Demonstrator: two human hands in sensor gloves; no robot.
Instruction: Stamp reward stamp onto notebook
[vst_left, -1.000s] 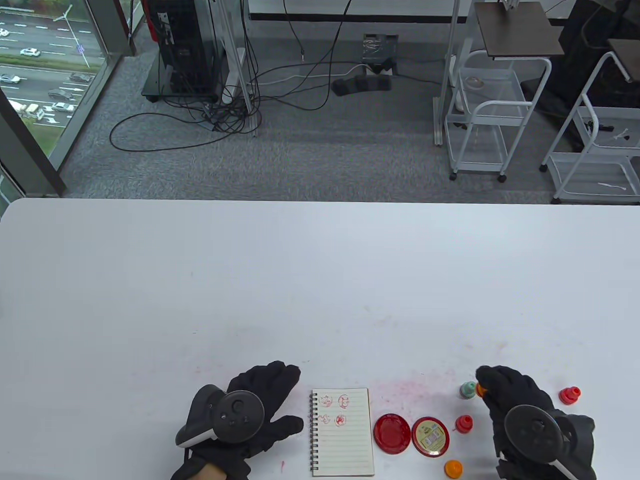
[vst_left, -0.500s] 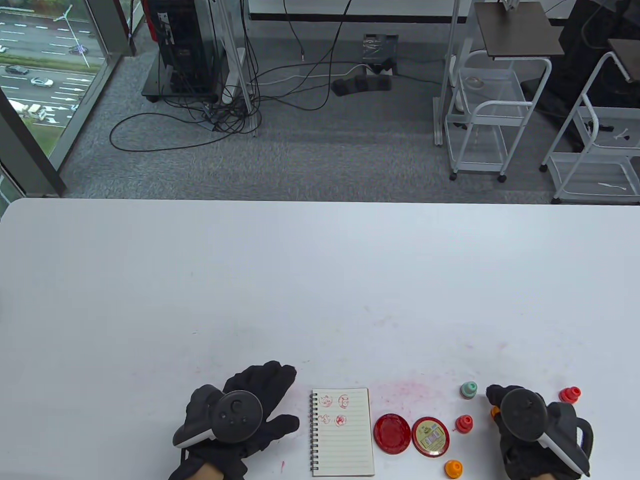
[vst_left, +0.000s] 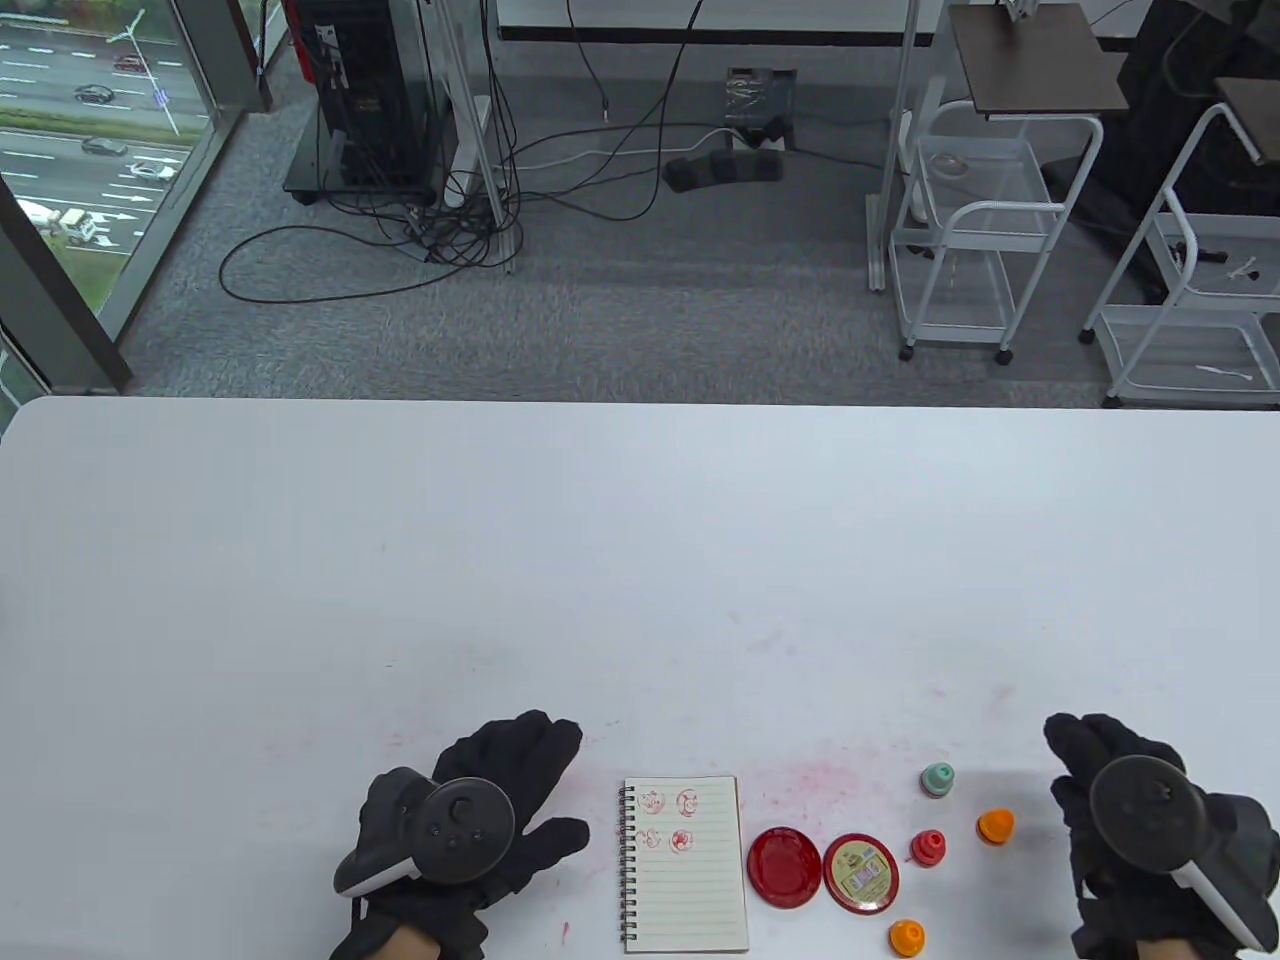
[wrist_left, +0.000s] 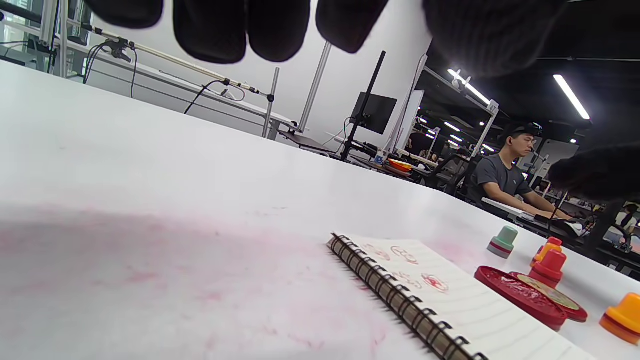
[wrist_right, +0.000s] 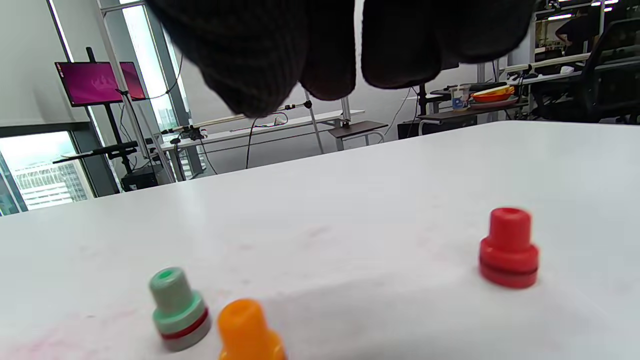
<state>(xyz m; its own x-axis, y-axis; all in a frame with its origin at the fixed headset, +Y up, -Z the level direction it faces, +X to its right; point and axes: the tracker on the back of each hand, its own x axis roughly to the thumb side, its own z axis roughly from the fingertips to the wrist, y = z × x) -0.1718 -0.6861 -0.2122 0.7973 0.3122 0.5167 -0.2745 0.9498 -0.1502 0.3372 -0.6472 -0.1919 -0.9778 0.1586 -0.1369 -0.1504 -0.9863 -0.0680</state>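
Black-gloved right hand (vst_left: 1130, 800) sits at the desk's near right corner, grip released: fingers spread loose, holding nothing, tracker on its back. Right wrist view agrees; the fingertips (wrist_right: 260, 65) hang above the desk (vst_left: 640, 560) with no stamp between them.

Just left of that hand, standing free: orange stamp (vst_left: 996, 826), with the green stamp (vst_left: 937, 779) beyond it and a red stamp (vst_left: 928, 847) nearer the ink. In the right wrist view, green (wrist_right: 176, 307) and orange (wrist_right: 248, 330) stand side by side, and a second red stamp (wrist_right: 508, 248) stands well apart to their right; in the table view it's likely hidden under the hand. Another orange stamp (vst_left: 906, 937) sits at the near edge.

Further left, the open red ink pad (vst_left: 785, 866) touches its lid (vst_left: 861, 873), which lies label up. Next is the spiral notebook (vst_left: 685, 865), open flat on a lined page, coil on the left, with four red stamp marks (vst_left: 668, 818) in its top half. Left wrist view shows the same page (wrist_left: 440, 295) low and oblique.

Left hand (vst_left: 480, 830) lies beside the notebook's coil side, apart from it, grip released, fingers splayed and palm down over the desk. Can't tell whether the palm actually touches. Pink ink smears stain the desk around the notebook and pad.
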